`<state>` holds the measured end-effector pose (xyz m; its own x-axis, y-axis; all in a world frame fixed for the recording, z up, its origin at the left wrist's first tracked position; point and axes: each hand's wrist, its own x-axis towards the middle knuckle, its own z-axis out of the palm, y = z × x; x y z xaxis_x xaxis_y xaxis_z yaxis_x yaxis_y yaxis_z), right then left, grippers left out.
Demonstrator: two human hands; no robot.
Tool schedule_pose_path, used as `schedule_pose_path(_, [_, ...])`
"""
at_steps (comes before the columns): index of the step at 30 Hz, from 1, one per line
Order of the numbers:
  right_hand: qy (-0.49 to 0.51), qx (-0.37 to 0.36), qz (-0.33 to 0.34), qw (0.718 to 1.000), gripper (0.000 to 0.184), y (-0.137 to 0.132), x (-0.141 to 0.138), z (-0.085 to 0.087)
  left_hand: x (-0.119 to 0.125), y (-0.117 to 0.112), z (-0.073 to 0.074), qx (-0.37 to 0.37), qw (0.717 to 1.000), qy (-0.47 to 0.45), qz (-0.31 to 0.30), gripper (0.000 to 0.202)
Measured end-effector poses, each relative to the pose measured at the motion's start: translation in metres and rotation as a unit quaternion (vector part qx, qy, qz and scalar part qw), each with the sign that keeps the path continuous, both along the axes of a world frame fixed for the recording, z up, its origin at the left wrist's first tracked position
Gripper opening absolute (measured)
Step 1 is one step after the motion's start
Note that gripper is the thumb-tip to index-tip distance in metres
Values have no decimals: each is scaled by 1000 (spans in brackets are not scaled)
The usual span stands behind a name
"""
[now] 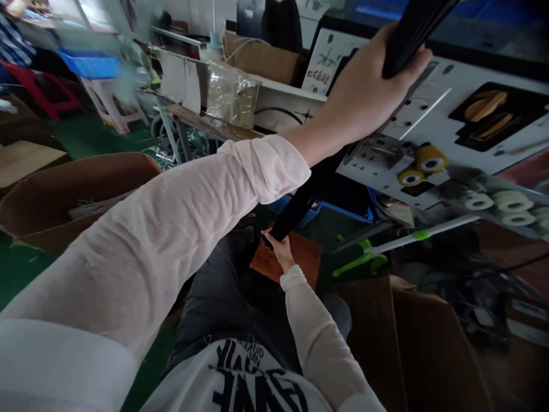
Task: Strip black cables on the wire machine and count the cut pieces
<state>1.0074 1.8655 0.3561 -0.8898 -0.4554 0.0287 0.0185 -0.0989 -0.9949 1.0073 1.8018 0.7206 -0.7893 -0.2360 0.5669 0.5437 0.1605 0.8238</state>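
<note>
1. Left sleeve (171,246), nearest the lens: thin, wrinkled pale cloth, cut off at the lower left.
2. Left hand (364,91): closed round a black bundle (414,31), long and smooth, slanting from top right to lower centre. Its top is out of frame; its middle is hidden behind the left forearm.
3. Right hand (281,250): grasping the bundle's lower part above an orange-brown board (306,258). Contact between bundle and board: cannot tell.
4. Floor (98,143): green. Brown carton (373,332) at right, dim.
5. Pale, flat panel (433,123) with round yellow rollers (431,158); crinkled clear bag (231,94) further left.
6. Upper left: blurred blue basin (92,64); person (15,40) in stripes, cut off.
</note>
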Motion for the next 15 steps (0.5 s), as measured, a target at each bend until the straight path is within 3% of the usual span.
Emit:
schedule_pose_path(8, [1,54,-14,998,38,18,-5,-26,-6,-20,-32,-34,984,136,-108,5])
schedule_pose_path(15, [2,85,-35,996,44,15,-2,-59,5,-32,-55,34,997,30,-65,9])
